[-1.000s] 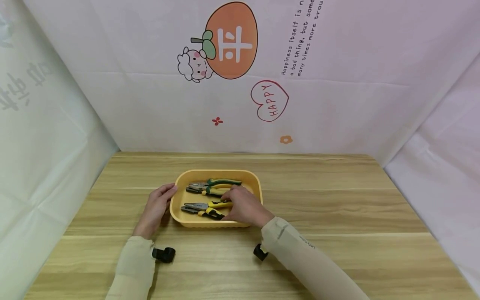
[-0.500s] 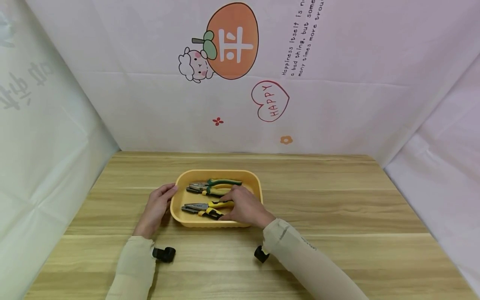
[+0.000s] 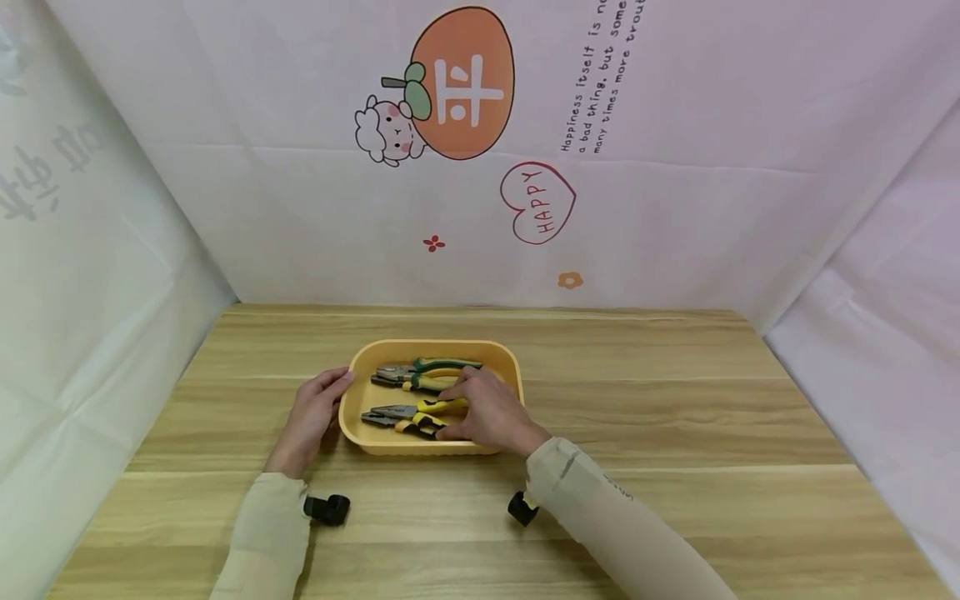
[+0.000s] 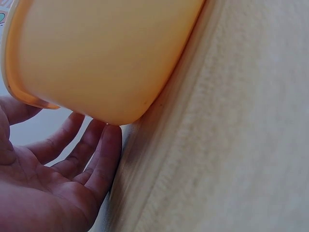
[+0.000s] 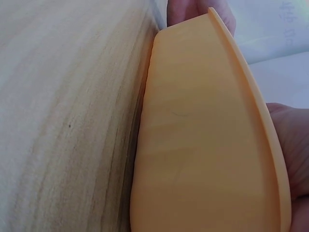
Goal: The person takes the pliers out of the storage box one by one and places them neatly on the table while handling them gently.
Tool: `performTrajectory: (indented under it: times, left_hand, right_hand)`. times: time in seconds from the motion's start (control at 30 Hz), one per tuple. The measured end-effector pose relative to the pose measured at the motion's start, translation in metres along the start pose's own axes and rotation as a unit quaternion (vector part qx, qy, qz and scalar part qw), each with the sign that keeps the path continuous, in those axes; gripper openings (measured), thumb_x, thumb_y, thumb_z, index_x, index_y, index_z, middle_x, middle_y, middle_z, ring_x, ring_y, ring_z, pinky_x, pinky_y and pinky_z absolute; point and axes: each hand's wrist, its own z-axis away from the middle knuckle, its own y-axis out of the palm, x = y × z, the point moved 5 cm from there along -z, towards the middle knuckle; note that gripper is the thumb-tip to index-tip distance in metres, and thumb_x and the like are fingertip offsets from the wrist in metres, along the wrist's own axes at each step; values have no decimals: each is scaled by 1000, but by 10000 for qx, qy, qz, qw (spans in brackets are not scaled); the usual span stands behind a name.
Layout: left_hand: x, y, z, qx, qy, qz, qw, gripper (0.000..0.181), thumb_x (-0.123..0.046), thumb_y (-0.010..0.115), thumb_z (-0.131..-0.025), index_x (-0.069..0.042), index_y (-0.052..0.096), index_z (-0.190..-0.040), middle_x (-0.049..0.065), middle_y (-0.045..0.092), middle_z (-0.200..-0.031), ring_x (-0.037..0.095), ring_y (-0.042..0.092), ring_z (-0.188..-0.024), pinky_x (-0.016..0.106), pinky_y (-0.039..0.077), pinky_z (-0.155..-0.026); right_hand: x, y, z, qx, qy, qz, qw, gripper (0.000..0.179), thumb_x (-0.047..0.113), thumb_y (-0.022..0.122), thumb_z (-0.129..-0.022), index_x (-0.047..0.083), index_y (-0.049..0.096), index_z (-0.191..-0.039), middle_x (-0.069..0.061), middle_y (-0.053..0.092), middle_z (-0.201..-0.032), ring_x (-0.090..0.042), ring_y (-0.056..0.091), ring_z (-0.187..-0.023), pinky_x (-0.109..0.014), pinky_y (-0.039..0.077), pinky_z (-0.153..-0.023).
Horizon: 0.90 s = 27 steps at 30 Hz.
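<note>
A yellow bin (image 3: 431, 447) stands on the table with pliers lying in it. My right hand (image 3: 495, 414) reaches inside and grips the handles of the long-nose pliers with yellow-and-black handles (image 3: 393, 411); the handle ends are hidden under my fingers. Behind them lie pliers with green-and-yellow handles (image 3: 450, 364), partly covered by that hand. At the bin's left end, my left hand (image 3: 306, 419) touches the rim. In the left wrist view, its loosely bent fingers (image 4: 108, 150) rest against the outer wall. The right wrist view shows mostly the bin's outer side (image 5: 203, 125).
The wood-grain table (image 3: 660, 417) extends on both sides of the bin. White printed sheets (image 3: 660, 233) enclose the back and sides. A black wrist-camera mount (image 3: 327, 509) sits by the left sleeve, another (image 3: 522, 508) by the right.
The right hand shifts very slightly over the pliers' handles. The left hand and the bin keep their places.
</note>
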Motion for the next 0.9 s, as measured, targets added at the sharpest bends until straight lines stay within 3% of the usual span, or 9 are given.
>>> performTrajectory:
  times: [0.3,0.6,0.9]
  left_hand:
    - [0,1,1,-9,0,-53,10000,55,-34,47,-110,6,44,-148,24,49,-144,18,60,-115,20,52,-87]
    - [-2,0,-2,-72,36,-20,10000,53,-32,47,-110,7,47,-145,24,50,-141,6,61,-102,18,52,-85]
    - [0,0,-1,-25,5,-37,10000,55,-34,48,-109,7,46,-146,22,49,-142,6,61,-104,18,51,-86]
  right_hand:
    - [0,-5,0,-96,119,-430,9990,53,39,89,-79,13,75,-123,-4,62,-115,-21,54,-103,-37,49,-79]
    - [3,-18,-2,-206,61,-661,9976,54,36,90,-79,12,74,-125,-6,60,-111,-23,54,-98,-35,47,-71]
    - [9,-34,-1,-308,115,-573,9978,56,36,89,-80,13,72,-128,-3,59,-108,-20,53,-97,-35,46,-78]
